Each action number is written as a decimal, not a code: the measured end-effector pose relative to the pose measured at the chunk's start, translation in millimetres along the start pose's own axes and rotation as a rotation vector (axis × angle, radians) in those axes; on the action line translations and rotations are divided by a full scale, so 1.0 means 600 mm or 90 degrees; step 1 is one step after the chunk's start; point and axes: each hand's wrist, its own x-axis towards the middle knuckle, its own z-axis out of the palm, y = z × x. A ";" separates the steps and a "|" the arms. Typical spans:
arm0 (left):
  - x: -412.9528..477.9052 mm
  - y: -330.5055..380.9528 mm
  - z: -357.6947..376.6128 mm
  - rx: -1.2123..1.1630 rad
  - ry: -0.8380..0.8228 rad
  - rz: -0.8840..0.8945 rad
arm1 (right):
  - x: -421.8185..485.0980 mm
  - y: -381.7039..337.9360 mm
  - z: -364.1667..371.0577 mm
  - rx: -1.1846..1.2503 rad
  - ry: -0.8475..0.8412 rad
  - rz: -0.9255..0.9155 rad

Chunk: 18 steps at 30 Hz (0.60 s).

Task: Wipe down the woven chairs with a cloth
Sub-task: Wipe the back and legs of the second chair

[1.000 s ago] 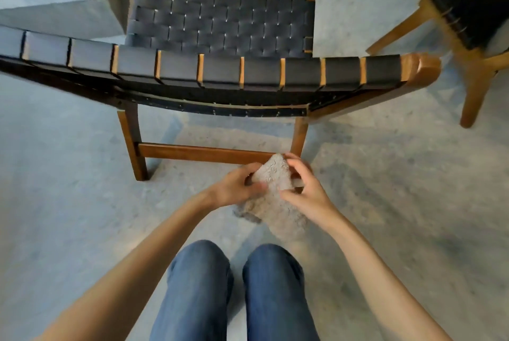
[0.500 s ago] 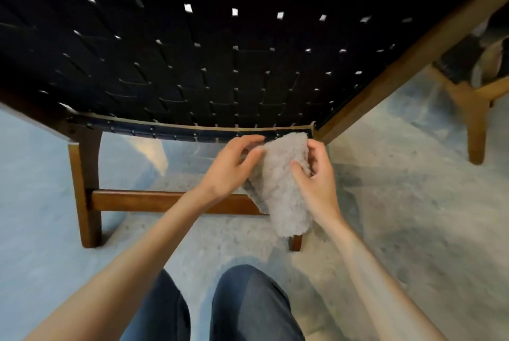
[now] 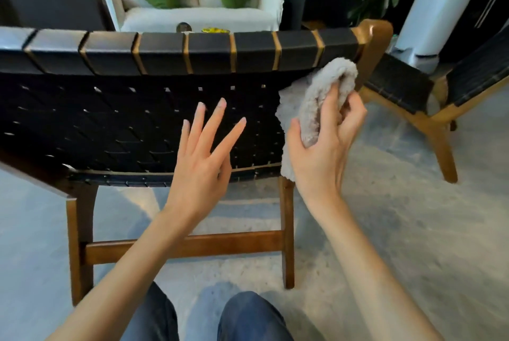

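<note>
A woven chair with black straps and a brown wooden frame fills the view, seen from behind its backrest. My right hand grips a fluffy grey cloth, bunched over the fingers and held up near the backrest's upper right corner. My left hand hovers with fingers spread and straight in front of the black weave, holding nothing. I cannot tell whether its fingertips touch the straps.
A second woven chair stands on the right. Behind are a white armchair with green cushions, a plant and a pale wrapped object. Grey floor spreads around. My knees in blue jeans sit low in view.
My left hand has let go of the cloth and spread open. The right hand has lifted the cloth toward the backrest's top right corner. My view has tilted up.
</note>
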 end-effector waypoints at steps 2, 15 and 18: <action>0.005 -0.007 -0.002 0.032 -0.007 0.015 | 0.010 -0.007 0.021 -0.034 -0.002 -0.016; 0.014 -0.068 0.005 0.166 -0.037 0.043 | 0.020 0.009 0.127 -0.269 0.072 0.019; 0.015 -0.078 0.011 0.167 -0.027 0.052 | 0.013 0.021 0.139 -0.269 0.086 0.020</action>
